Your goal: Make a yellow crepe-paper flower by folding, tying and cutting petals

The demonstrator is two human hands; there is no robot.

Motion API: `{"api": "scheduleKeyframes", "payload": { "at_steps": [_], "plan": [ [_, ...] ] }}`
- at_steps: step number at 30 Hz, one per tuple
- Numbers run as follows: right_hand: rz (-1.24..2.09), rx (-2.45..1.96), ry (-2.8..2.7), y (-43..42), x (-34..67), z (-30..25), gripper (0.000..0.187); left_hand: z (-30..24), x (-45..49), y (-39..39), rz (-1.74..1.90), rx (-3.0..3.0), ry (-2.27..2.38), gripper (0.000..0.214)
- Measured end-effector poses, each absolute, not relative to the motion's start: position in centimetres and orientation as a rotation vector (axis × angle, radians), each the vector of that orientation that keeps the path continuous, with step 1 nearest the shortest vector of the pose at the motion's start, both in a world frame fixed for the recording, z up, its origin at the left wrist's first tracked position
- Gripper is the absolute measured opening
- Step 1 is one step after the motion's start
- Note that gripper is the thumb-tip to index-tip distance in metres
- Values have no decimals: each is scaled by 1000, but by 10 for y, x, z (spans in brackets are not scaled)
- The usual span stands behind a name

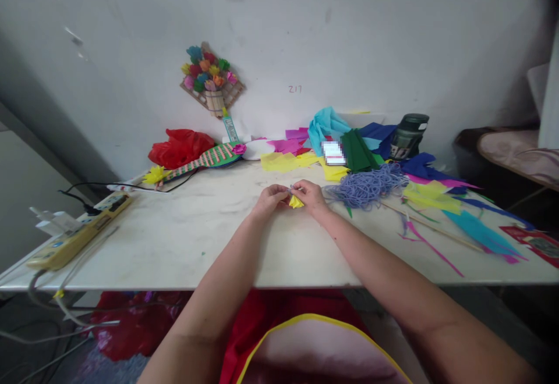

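Observation:
Near the middle of the table, my left hand point(269, 199) and my right hand point(311, 196) meet with their fingertips close together. Between them is a small gathered piece of yellow paper point(296, 202), its pleated end fanning out toward me. Both hands pinch at its narrow end, where a bit of purple-grey string seems to show; the fingers hide most of it. Just right of my right hand lies a loose heap of purple-grey string point(369, 186). Behind the hands are flat sheets of yellow paper point(279, 162).
A yellow power strip point(81, 233) lies at the left. Behind are a decorated green lute-shaped craft point(213, 157), a red plastic bag point(181, 147), dark green paper point(358, 151) and a dark bottle point(408, 137). A thin stick point(432, 224) and paper scraps lie right. A paper-flower basket point(213, 102) hangs on the wall.

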State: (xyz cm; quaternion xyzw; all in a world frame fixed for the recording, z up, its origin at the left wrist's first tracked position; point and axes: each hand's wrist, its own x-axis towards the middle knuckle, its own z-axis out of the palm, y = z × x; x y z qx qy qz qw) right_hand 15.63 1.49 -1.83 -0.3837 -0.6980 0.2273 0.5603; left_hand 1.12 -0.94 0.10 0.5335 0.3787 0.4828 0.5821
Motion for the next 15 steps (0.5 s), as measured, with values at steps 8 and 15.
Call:
{"api": "scheduleKeyframes", "payload": {
  "at_steps": [8,15],
  "plan": [
    [558,-904,-1621,16,157,-18,9,3,13,-11,1179,1124,827,17],
    [524,-934,-1653,14,157,-17,10,2,14,-10,1134,1174,880,31]
  ]
}}
